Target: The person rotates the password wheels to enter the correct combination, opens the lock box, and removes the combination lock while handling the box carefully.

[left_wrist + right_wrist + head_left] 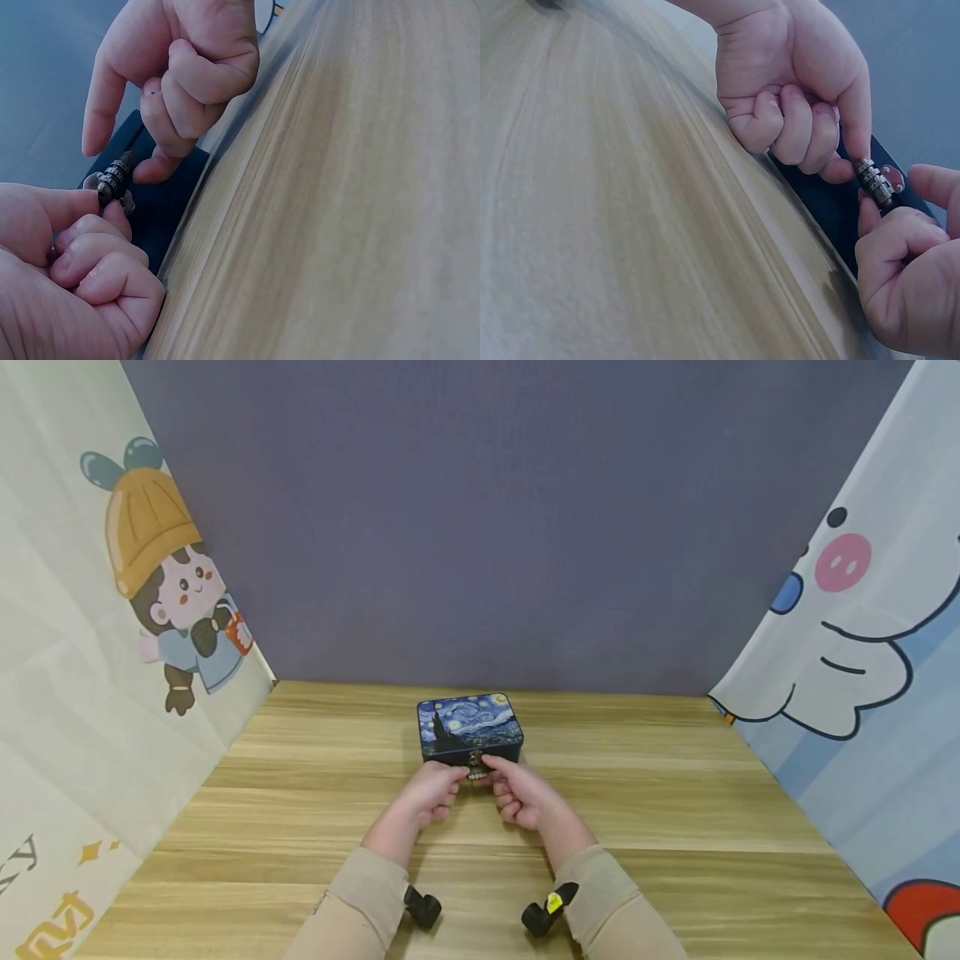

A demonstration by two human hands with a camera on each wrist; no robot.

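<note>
A small dark box (pixel 469 727) with a swirling blue night-sky picture on its lid sits shut on the wooden table. At its front latch hangs a small combination padlock (pixel 114 178) with ridged number dials. My left hand (pixel 431 789) pinches one end of the padlock between thumb and index finger, its other fingers curled. From the other side my right hand (pixel 523 792) reaches in, thumb extended and lifted off the dials, index fingertip close beside the padlock's other end. Whether that fingertip touches the padlock is unclear. The latch (pixel 893 178) shows behind the padlock.
The wood-grain table (pixel 637 827) spreads around the box. A dark grey panel (pixel 487 527) rises behind it. Cartoon-printed sheets flank both sides, the left sheet (pixel 60 635) and the right sheet (pixel 885 710).
</note>
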